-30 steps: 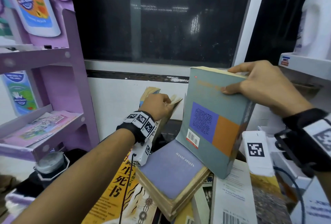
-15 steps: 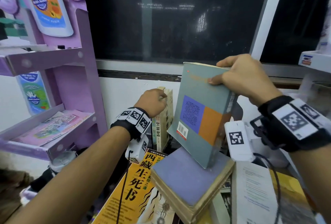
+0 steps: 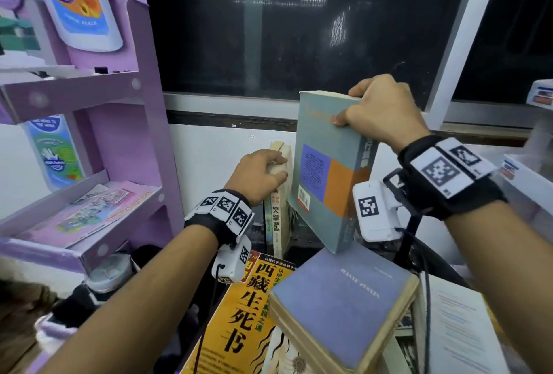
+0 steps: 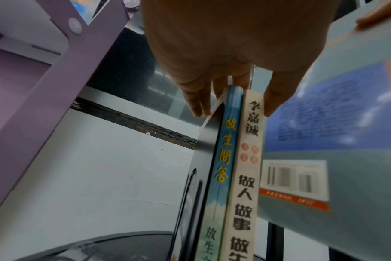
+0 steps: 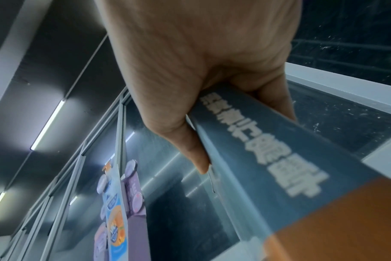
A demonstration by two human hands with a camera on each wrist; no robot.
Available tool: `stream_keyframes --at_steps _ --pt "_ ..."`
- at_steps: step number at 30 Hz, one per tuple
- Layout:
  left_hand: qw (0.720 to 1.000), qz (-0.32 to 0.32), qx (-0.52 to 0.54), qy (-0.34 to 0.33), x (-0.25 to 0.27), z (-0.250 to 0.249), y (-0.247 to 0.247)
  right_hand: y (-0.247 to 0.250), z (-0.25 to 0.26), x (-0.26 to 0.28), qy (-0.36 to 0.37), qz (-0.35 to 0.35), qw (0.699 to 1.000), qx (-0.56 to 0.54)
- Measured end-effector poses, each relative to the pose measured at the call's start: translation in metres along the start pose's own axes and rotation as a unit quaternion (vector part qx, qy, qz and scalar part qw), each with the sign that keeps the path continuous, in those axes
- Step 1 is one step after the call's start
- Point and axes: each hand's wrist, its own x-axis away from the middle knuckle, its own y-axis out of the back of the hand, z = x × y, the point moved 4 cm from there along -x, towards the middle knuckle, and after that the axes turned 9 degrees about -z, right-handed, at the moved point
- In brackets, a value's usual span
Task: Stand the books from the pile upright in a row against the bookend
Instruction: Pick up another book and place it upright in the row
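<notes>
Two thin books, one blue-spined (image 4: pixel 225 159) and one cream-spined (image 4: pixel 249 176), stand upright against a dark bookend (image 4: pixel 203 167). My left hand (image 3: pixel 275 168) (image 4: pixel 232 83) grips their tops, fingers on the bookend side and thumb on the right. My right hand (image 3: pixel 350 107) (image 5: pixel 243 139) holds a grey book (image 3: pixel 326 170) (image 5: pixel 279 159) with a purple and an orange square by its top edge. It hangs almost upright, just right of the standing books (image 3: pixel 278 215). Its lower corner is just over a lavender book (image 3: pixel 344 298) on the pile, beside a yellow book (image 3: pixel 239 313).
A purple shelf unit (image 3: pixel 119 134) stands at the left, with a capped bottle (image 3: pixel 110 269) below it. A dark window (image 3: pixel 299 29) and a white wall lie behind the books. White papers (image 3: pixel 457 328) lie at the lower right and white boxes (image 3: pixel 532 188) at the right edge.
My right hand has carried the grey book left and tipped it more upright, close to the standing books. My left hand has straightened those books from leaning to upright.
</notes>
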Motion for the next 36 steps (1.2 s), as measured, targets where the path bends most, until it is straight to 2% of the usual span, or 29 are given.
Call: stream_keyframes --at_steps 7,14,25,31,36 --pt "0.999 0.009 0.034 -0.036 -0.001 0.004 -0.008 -0.034 -0.011 0.001 -0.028 -0.005 1.0 0.013" --pt "0.996 0.006 0.08 -0.025 0.0 0.015 -0.008 -0.062 -0.011 -0.005 -0.043 -0.01 0.999 -0.002" --pt "0.995 0.001 0.096 -0.039 0.002 0.02 -0.012 -0.109 -0.027 0.007 -0.065 0.02 0.997 0.023" --pt "0.995 0.004 0.095 -0.038 0.003 0.02 -0.014 -0.122 -0.029 0.014 -0.066 0.038 0.997 0.027" --pt "0.996 0.038 0.052 -0.06 0.008 0.022 -0.014 -0.126 -0.034 0.023 -0.066 0.064 0.995 0.032"
